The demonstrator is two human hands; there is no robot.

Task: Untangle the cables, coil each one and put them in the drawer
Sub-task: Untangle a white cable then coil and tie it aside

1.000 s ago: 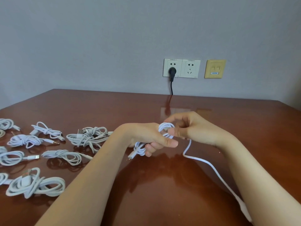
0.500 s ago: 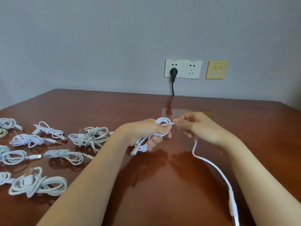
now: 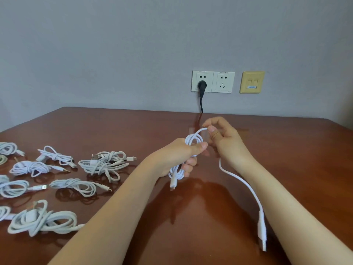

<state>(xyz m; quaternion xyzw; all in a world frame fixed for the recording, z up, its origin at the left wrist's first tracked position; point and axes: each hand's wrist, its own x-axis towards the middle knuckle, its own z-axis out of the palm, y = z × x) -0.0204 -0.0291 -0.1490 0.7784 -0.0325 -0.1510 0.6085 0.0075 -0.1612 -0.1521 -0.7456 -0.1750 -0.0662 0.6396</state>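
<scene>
Plug end: the USB plug [image 3: 261, 231] of the white cable [image 3: 190, 139] sits nearest, beside the right forearm; whether it rests on the worktop [image 3: 191, 236] or hangs above it is unclear.
Nearest bundle: a thick coiled cable [image 3: 38, 219] lies at the worktop's front left.
Loose tail: it curves up from the plug to the right hand.
Left hand [image 3: 179, 155]: fingers and thumb are curled round the coiled part of the white cable, with loops showing above and below the fist.
Right hand [image 3: 225, 138]: thumb and forefinger pinch a strand just above the coil, close to the left hand.
Other bundles: several wound white cables [image 3: 103, 163] lie apart on the left.
Wall: two white sockets [image 3: 213, 81], a black plug [image 3: 202, 86] in the left one, and a yellow plate [image 3: 252, 82].
</scene>
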